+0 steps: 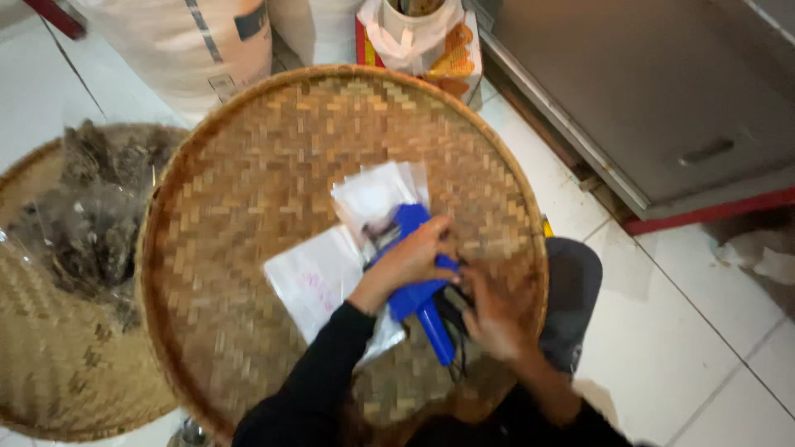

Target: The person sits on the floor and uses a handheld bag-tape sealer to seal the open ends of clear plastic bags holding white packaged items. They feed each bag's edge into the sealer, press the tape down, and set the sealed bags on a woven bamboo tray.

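A big round woven bamboo tray (pixel 248 165) fills the middle of the head view. On it lie clear plastic bags (pixel 319 277) and a second small stack of bags (pixel 377 194). My left hand (pixel 406 265) grips the body of a blue handheld tool (pixel 422 306) with a long handle. My right hand (pixel 489 314) touches the tool's right side, near a dark part and a thin black cord. Motion blur hides the fingers' exact hold.
A second woven tray (pixel 50 364) at the left holds bags of dark dried material (pixel 91 215). Large white sacks (pixel 190 41) and a white plastic bag (pixel 414 33) stand at the back. A grey metal cabinet (pixel 662 91) is at the right, on white floor tiles (pixel 687 348).
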### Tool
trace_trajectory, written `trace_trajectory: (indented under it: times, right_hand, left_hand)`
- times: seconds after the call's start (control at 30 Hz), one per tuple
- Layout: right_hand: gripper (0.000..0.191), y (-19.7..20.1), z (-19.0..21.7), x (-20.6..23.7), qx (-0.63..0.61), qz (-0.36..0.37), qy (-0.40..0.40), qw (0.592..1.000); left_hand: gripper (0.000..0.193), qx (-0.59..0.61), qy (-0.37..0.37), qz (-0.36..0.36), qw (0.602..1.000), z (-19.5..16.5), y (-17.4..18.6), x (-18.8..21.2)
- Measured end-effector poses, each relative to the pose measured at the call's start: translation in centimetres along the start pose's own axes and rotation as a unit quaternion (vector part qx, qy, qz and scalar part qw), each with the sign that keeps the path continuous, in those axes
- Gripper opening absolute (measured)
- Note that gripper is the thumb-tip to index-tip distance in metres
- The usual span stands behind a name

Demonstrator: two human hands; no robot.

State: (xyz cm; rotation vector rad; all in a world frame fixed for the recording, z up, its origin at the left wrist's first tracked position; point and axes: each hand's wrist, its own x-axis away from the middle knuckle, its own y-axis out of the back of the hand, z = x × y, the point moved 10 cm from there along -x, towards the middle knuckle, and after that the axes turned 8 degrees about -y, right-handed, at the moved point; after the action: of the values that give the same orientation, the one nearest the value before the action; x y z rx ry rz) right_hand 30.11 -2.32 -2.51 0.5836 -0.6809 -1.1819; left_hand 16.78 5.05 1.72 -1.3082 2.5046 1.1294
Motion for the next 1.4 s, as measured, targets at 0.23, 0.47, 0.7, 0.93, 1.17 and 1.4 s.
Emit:
trace_trajectory:
  times: [0.23,0.47,0.7,0.93,1.17,1.4]
  right_hand:
    - [0.070,-1.3,-3.4,-2.7,-0.235,-0.010,0.040,0.971]
    - [0.071,1.5,-2.6,-3.4,-0.202,-0.066,0.019,0.977]
    - [0.057,5.1,2.8,-4.8,-0.057,-0.093,0.084,0.991]
    - [0.039,5.7,4.5,-4.6,-0.076,-0.104,0.078,0.989]
    - [0.040,7.7,7.5,-0.5,-0.063,-0.246,0.205,0.945]
    - [0.032,7.5,6.5,1.2,-0.009,-0.320,0.270,0.908]
  left_hand:
    - [0.037,-0.171,-0.063,-0.054,0.982,-0.8,0.6,0.1]
    - [0.047,-0.128,0.007,-0.053,0.990,-0.7,1.0,0.2]
    - [0.020,-0.235,-0.067,-0.156,0.957,-3.1,2.8,0.8]
    - [0.032,-0.244,-0.096,-0.254,0.931,-3.7,3.5,2.5]
    - [0.082,-0.083,0.079,-0.600,0.792,-4.5,9.8,6.8]
    - [0.120,0.408,0.148,-0.534,0.726,-5.5,5.6,2.3]
